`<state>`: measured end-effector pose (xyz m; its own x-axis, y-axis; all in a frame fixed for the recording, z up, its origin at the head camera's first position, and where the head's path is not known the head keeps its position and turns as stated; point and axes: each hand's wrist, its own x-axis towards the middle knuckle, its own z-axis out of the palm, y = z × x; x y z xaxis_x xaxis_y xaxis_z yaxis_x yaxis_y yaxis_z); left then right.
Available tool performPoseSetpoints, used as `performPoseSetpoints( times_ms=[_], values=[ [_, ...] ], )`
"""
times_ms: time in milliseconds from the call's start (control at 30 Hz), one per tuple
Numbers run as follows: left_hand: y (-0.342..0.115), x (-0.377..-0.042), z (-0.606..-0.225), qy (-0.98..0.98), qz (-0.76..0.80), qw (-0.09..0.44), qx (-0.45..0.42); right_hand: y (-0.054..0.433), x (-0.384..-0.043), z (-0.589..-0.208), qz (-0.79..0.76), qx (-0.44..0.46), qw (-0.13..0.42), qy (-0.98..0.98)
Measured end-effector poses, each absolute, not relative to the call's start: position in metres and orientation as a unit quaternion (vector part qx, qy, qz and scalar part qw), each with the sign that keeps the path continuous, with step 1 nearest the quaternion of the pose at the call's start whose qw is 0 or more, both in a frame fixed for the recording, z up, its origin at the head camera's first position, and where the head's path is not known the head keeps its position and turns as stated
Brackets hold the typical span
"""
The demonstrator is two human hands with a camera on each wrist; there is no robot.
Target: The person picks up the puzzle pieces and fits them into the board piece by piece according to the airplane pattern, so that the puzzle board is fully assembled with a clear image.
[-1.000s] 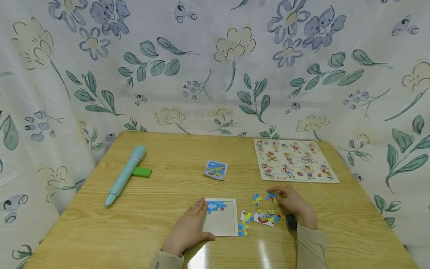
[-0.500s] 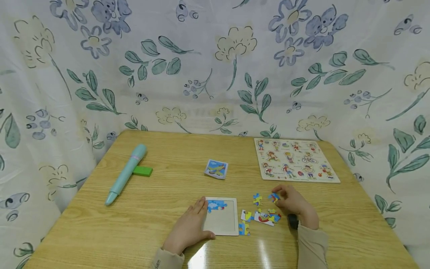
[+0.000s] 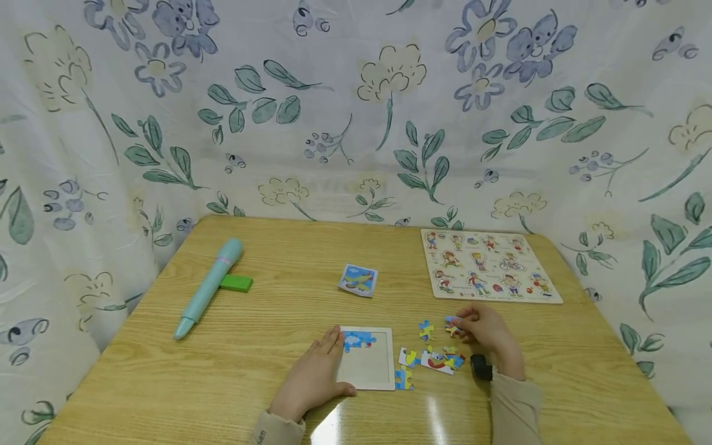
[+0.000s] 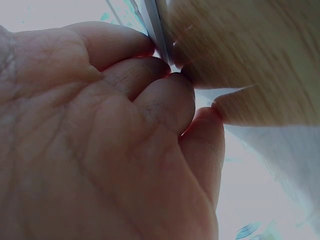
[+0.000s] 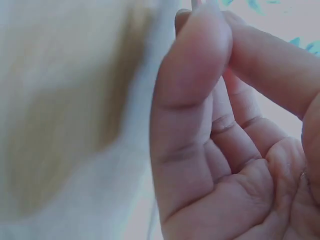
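My left hand (image 3: 311, 380) rests along the left edge of a square wooden puzzle tray (image 3: 364, 374), fingers extended and thumb at its lower edge. Joined blue sky pieces (image 3: 358, 339) lie in the tray's upper left. To the right of the tray, my right hand (image 3: 492, 334) pinches a small blue, red and yellow jigsaw piece (image 3: 451, 326) between thumb and index finger. The right wrist view shows the fingertips (image 5: 200, 45) pressed together, with only a sliver of the piece visible. Several loose pieces lie nearby, among them a yellow-blue piece (image 3: 426, 330) and a red-white piece (image 3: 436, 362).
A small airplane picture card (image 3: 358, 280) lies beyond the tray. A larger board with children's figures (image 3: 489, 266) is at the back right. On the left are a turquoise pen-shaped object (image 3: 208, 290) and a green block (image 3: 236, 283). A floral curtain (image 3: 356, 123) hangs behind.
My right index finger and thumb have closed on the jigsaw piece, which has turned and shows a different side towards me. The left hand and tray have stayed in place.
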<state>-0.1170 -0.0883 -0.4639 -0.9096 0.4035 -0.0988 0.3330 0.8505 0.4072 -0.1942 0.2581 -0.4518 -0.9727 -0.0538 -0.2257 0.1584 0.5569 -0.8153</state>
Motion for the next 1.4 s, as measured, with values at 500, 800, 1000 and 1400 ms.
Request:
performPoseSetpoints(
  times_ms=[500, 800, 1000, 1400],
  values=[
    [-0.088, -0.115, -0.460, 0.958, 0.193, 0.088, 0.192, 0.182, -0.199, -0.446, -0.558, -0.114, 0.261, 0.779],
    [-0.087, -0.116, -0.459, 0.958, 0.198, 0.090, 0.188, 0.150, -0.195, -0.451, -0.500, -0.146, 0.238, 0.820],
    [-0.088, -0.115, -0.457, 0.957, 0.204, 0.090, 0.187, 0.140, -0.195, -0.456, -0.476, -0.147, 0.206, 0.842],
    [-0.089, -0.116, -0.458, 0.954, 0.217, 0.096, 0.183, 0.126, -0.193, -0.459, -0.403, -0.085, 0.136, 0.901]
  ],
)
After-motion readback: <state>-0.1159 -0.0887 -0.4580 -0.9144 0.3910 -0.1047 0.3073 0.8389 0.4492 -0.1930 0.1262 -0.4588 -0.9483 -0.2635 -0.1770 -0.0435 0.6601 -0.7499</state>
